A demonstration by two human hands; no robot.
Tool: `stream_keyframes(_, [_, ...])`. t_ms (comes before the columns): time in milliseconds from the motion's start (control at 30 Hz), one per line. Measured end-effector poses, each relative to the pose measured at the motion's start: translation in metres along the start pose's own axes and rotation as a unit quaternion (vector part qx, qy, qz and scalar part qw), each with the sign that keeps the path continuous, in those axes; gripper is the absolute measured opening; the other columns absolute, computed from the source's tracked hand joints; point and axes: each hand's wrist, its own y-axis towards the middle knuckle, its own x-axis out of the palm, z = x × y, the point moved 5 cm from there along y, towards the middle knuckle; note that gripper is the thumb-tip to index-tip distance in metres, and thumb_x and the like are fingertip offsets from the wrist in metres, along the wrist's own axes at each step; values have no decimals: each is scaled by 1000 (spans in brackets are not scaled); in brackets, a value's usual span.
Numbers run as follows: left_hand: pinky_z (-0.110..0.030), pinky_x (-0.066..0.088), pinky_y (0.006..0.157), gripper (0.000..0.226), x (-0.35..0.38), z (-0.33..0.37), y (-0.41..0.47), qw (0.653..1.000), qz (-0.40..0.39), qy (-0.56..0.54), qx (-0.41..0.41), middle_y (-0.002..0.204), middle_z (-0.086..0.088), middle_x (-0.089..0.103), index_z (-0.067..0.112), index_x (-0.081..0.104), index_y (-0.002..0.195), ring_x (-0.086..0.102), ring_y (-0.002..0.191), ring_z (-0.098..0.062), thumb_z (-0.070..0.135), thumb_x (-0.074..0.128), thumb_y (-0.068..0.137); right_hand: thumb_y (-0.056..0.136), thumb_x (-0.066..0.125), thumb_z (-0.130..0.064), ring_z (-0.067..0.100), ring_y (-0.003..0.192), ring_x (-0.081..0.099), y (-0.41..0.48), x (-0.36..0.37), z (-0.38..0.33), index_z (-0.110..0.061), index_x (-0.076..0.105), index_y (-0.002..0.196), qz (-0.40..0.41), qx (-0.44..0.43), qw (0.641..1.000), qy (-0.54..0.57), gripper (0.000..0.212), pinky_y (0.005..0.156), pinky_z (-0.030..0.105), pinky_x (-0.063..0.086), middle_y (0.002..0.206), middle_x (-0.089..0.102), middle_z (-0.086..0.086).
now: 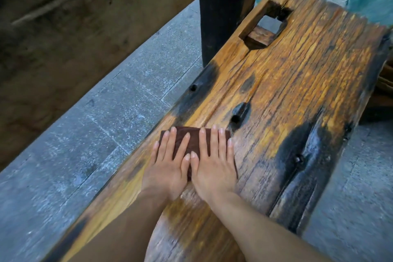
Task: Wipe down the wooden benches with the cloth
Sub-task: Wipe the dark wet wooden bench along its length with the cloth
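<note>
Both hands, left hand (168, 168) and right hand (213, 167), are lying flat with fingers spread, pressing the dark cloth (192, 141) onto the wooden worktop (297, 74) near its left edge, apparently spreading pressure for wiping toward the far, mortised end.

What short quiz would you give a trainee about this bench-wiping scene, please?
1. True or false: the left hand and right hand both press flat on the cloth.
2. The cloth's colour is: A dark brown, B white, C yellow.
3. Fill in: the square hole is cut near the bench's ___ end.
Key: 1 true; 2 A; 3 far.
</note>
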Motion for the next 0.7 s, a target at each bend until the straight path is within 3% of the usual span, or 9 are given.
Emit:
stream_keyframes(267, [-29, -29, 106, 60, 3, -47, -65, 998, -14, -19, -57, 146, 6, -41, 35, -29, 140, -39, 133, -8, 52, -21, 83, 95, 3, -43, 25, 137, -34, -45, 24, -56, -18, -17, 147, -31, -57, 998, 6, 61, 109, 46, -24, 153, -26, 10])
stream_keyframes(333, [-30, -29, 106, 62, 1, -47, -68, 998, -22, -18, -63, 145, 5, -43, 33, -31, 139, -41, 132, -9, 52, -23, 80, 95, 8, -43, 26, 140, -28, -46, 24, -58, -17, -8, 150, -29, -63, 998, 1, 62, 111, 47, -20, 156, -18, 11])
stream_keyframes(400, [-32, -26, 110, 64, 0, -46, -65, 998, -22, 3, -61, 148, 1, -39, 31, -30, 141, -40, 133, -11, 52, -24, 80, 95, 18, -43, 29, 144, -8, -45, 20, -56, -14, 11, 151, -33, -56, 998, -9, 63, 113, 47, -5, 157, 3, 14])
stream_keyframes(467, [-35, -11, 115, 66, -2, -46, -63, 998, -10, 16, -59, 158, -9, -12, 23, -6, 150, -23, 141, -15, 49, -12, 90, 92, 30, -43, 30, 143, 16, -42, 17, -55, -11, 31, 146, -40, -59, 997, 2, 63, 111, 46, 11, 154, 22, 17])
stream_keyframes(533, [-38, 6, 113, 59, -7, -45, -60, 999, -5, -6, -43, 156, -12, 19, 15, 19, 150, 0, 144, -19, 42, 4, 99, 89, 35, -44, 30, 142, 23, -38, 17, -54, -11, 38, 143, -37, -73, 997, 6, 64, 109, 46, 17, 152, 28, 18])
stream_keyframes(633, [-39, 10, 112, 53, -15, -40, -49, 1000, 5, 4, -11, 151, -16, 30, 20, 19, 149, 10, 142, -24, 40, 10, 101, 89, 38, -46, 29, 142, 24, -26, 16, -47, -12, 39, 143, -32, -106, 994, -8, 64, 109, 44, 18, 152, 29, 17])
stream_keyframes(700, [-37, 8, 112, 57, -18, -32, -32, 1000, -4, 1, -15, 150, -19, 29, 12, 24, 148, 10, 141, -26, 41, 9, 101, 89, 38, -46, 28, 142, 23, -8, 8, -35, -13, 38, 144, -27, -116, 993, -12, 64, 109, 44, 17, 152, 27, 16])
